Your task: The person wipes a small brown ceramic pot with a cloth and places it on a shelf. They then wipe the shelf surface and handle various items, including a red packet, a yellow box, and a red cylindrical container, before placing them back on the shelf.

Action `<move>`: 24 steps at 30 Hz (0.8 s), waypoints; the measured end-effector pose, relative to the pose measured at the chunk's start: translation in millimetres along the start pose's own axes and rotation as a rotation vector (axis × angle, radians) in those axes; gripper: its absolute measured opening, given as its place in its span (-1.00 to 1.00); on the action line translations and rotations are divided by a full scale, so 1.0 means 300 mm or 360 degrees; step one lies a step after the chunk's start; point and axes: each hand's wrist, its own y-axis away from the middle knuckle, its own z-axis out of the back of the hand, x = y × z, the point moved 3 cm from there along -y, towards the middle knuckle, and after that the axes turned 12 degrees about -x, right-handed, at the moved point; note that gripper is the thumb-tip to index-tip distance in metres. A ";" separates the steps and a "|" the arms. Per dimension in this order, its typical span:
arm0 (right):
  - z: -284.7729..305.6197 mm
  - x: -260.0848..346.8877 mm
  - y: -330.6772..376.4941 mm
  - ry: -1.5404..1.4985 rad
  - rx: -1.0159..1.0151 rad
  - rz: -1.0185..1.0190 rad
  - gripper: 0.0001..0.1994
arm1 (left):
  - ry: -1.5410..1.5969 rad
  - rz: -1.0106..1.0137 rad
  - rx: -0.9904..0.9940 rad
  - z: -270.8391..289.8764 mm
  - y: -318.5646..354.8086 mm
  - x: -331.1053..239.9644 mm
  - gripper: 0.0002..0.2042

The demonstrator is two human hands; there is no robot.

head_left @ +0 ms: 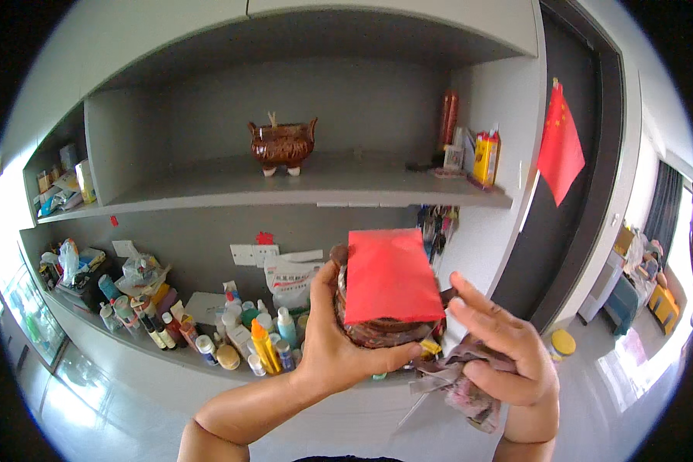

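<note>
My left hand (335, 350) grips a dark brown round pot (379, 333) from its left and underside, holding it up in front of the lower shelf. A bright red rectangular paper (393, 273) covers much of the pot's near face. In my right hand (508, 354) is a crumpled greyish-pink cloth (473, 385), bunched under the palm. The fingers of that hand reach toward the pot's right side; whether they touch it is hard to see. A small yellow bit (431, 346) shows by my left thumb.
A brown two-handled incense burner (282, 144) stands on the upper shelf (208, 189). Bottles and jars, including a yellow bottle (264, 346), crowd the lower shelf. Right of that are hanging keys (437, 223), a yellow box (483, 158), a red flag (560, 145) and a dark door (531, 254).
</note>
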 end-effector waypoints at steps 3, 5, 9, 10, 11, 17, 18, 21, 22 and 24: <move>-0.127 -0.067 0.055 0.0243 -0.0084 0.0010 -0.45 | -0.0077 -0.0014 -0.0051 0.081 0.099 0.125 0.16; -0.200 -0.118 0.100 0.0410 -0.0153 0.0026 -0.51 | -0.0203 0.0035 -0.0053 0.132 0.157 0.181 0.16; -0.341 -0.190 0.164 0.0817 -0.0215 0.0014 -0.69 | -0.0419 0.0001 -0.0094 0.259 0.271 0.301 0.15; -0.370 -0.204 0.173 0.0934 -0.0246 -0.0019 -0.74 | -0.0426 0.0043 -0.0100 0.276 0.292 0.322 0.15; -0.400 -0.223 0.179 0.1030 -0.0307 0.0047 -0.73 | -0.0433 0.0086 -0.0105 0.293 0.312 0.339 0.15; -0.602 -0.227 0.191 0.1507 -0.0303 0.0148 -0.53 | -0.0395 0.0190 -0.0104 0.375 0.409 0.421 0.14; -0.625 -0.236 0.192 0.1561 -0.0329 0.0210 -0.52 | -0.0405 0.0190 -0.0099 0.385 0.415 0.424 0.13; -0.666 -0.254 0.209 0.1606 -0.0365 0.0318 -0.56 | -0.0335 0.0129 -0.0129 0.409 0.432 0.456 0.13; -0.675 -0.258 0.211 0.1617 -0.0383 0.0366 -0.57 | -0.0369 0.0101 -0.0124 0.416 0.430 0.452 0.13; -0.692 -0.264 0.212 0.1611 -0.0412 0.0366 -0.60 | -0.0438 0.0045 -0.0117 0.428 0.419 0.435 0.13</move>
